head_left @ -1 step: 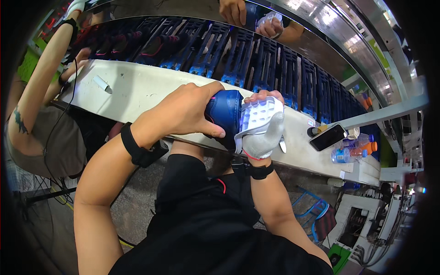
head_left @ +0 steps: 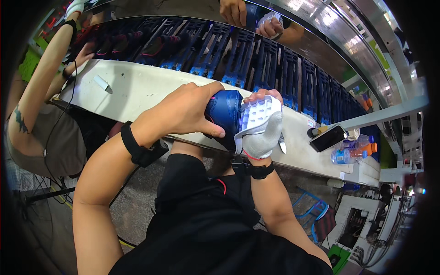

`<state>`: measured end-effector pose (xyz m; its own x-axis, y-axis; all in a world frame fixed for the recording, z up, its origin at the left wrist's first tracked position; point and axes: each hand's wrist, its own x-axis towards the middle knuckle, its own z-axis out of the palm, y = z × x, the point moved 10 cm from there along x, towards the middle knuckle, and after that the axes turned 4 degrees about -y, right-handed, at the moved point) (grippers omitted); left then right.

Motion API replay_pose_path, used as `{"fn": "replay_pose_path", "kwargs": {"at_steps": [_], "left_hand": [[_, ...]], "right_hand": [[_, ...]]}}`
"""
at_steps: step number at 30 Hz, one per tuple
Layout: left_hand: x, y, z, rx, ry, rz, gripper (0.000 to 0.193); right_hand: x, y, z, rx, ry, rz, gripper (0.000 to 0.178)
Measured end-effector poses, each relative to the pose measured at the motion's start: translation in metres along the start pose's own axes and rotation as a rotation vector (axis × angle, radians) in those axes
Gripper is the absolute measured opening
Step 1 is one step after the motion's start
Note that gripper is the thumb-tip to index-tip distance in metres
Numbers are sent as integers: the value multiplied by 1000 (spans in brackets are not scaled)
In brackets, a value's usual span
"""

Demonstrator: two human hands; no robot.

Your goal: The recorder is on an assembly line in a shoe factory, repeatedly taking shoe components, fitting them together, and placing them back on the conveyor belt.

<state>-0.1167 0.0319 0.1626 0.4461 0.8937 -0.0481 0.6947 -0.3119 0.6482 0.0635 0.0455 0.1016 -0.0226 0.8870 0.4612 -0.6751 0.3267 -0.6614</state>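
Note:
A dark blue shoe upper (head_left: 226, 112) is held on its side above the near edge of the white bench. Bare and without a glove, my left hand (head_left: 188, 110) is closed around its left part, thumb below and fingers over the top. A white shoe sole (head_left: 257, 113) with a dimpled pattern lies against the upper's right side. My right hand (head_left: 262, 141), in a pale glove with bare fingertips, grips the sole and presses it to the upper. Whether sole and upper are joined is hidden. Beside the right hand lies a small blade-like piece (head_left: 282, 145).
Behind the white bench (head_left: 137, 78) runs a conveyor of blue slatted racks (head_left: 238, 57), with dark shoes at its left. A phone (head_left: 328, 138) and several bottles (head_left: 350, 151) stand right. A white tube (head_left: 101, 83) lies left, near a co-worker's arm (head_left: 46, 68).
The sole and my right hand have shifted very slightly left. At the far left, the co-worker's lower hand has moved a little. My left hand keeps its hold.

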Motion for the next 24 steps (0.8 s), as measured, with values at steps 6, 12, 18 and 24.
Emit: {"fn": "replay_pose_path", "kwargs": {"at_steps": [6,12,18,24], "left_hand": [[14,14,-5,80,27,79,82],[21,71,8,274,-13,222,70],[18,118,31,344,-13,444,67],[12,140,41,385,97,516,65]], "right_hand": [[10,-8,27,-401,-96,142,74],[1,-31,5,-414,-189,193,81],[-13,-68,-8,-414,-163,280,89],[-19,-97,-1,-789,-54,329,55]]}}
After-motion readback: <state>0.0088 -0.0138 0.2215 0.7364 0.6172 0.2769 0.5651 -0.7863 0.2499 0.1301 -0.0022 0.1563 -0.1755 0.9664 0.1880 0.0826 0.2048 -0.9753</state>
